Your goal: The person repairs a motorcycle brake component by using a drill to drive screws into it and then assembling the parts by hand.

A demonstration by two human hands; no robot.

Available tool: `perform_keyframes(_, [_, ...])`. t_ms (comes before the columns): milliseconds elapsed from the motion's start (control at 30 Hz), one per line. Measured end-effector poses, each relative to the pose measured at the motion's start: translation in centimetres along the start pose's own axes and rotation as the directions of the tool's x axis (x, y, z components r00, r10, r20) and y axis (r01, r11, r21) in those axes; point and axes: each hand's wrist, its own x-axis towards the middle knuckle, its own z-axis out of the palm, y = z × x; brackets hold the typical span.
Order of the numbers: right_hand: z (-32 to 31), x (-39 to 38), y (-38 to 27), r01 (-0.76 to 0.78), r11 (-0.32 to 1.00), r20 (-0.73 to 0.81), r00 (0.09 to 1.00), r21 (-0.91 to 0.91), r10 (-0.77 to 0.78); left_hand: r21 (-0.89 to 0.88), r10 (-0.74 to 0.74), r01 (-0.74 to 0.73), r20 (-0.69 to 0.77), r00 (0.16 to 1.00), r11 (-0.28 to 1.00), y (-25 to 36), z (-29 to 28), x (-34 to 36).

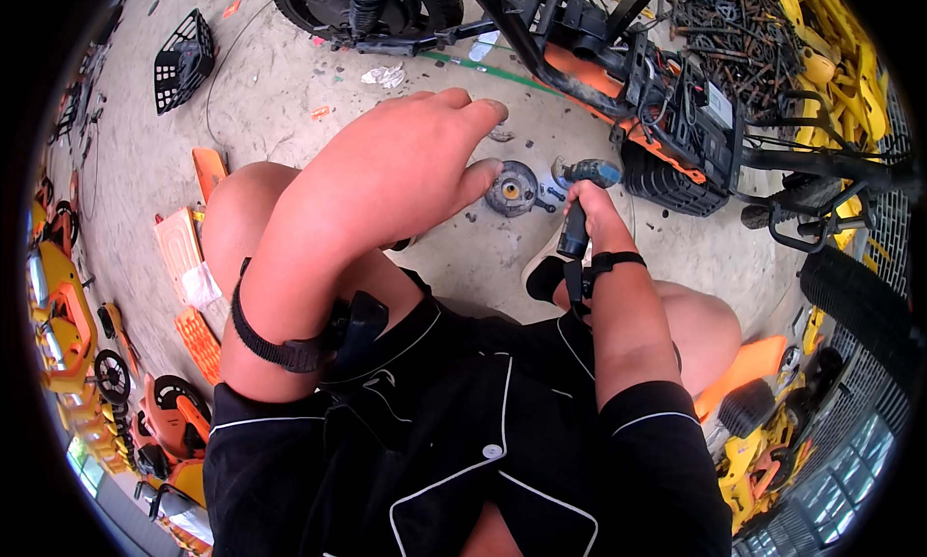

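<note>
My right hand (596, 208) is wrapped round the grip of a dark cordless power driver (574, 235) with a blue body, held low over the floor. My left hand (401, 161) is raised close to the camera, thumb and fingers apart, with nothing visible between them. Past its thumb, a round dark metal disc (501, 202) with a yellowish centre lies on the concrete. A few small dark bolts (547, 207) rest between that disc and the driver. Black straps circle both my forearms.
Ahead lies a partly stripped two-wheeler frame (521, 50) with its wheel (439, 2). A black basket (183, 63) sits far left, a crumpled white tissue (384, 76) nearer. Rusty metal parts (729, 26) and yellow panels (855, 60) are heaped far right. Orange panels (179, 248) lie beside my left knee.
</note>
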Motion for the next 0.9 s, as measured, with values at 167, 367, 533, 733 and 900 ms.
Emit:
perform_keyframes(167, [-0.4, 0.0, 0.0, 0.005, 1.000, 0.018, 1.000, 0.022, -0.005, -0.015, -0.009, 0.009, 0.004, 1.000, 1.000, 0.1, 0.2, 0.1])
perform_keyframes(367, [-0.2, 0.2, 0.2, -0.004, 1.000, 0.003, 1.000, 0.020, 0.004, -0.036, -0.015, 0.016, 0.017, 1.000, 0.999, 0.2, 0.4, 0.2])
perform_keyframes(533, [-0.5, 0.4, 0.2, -0.007, 1.000, -0.040, 0.999, -0.005, 0.006, -0.047, -0.070, 0.078, 0.153, 0.986, 0.996, -0.3, 2.0, 1.9])
perform_keyframes(733, [0.5, 1.0, 0.7, 0.002, 1.000, -0.093, 0.996, 0.018, -0.001, 0.142, -0.065, 0.018, 0.333, 0.941, 0.990, -0.2, 8.5, 4.5])
perform_keyframes(900, [2.1, -0.1, 0.4, 0.032, 0.998, -0.161, 0.986, -0.060, -0.041, 0.049, -0.134, 0.130, 0.589, 0.797, 0.990, 0.8, 20.0, 8.6])
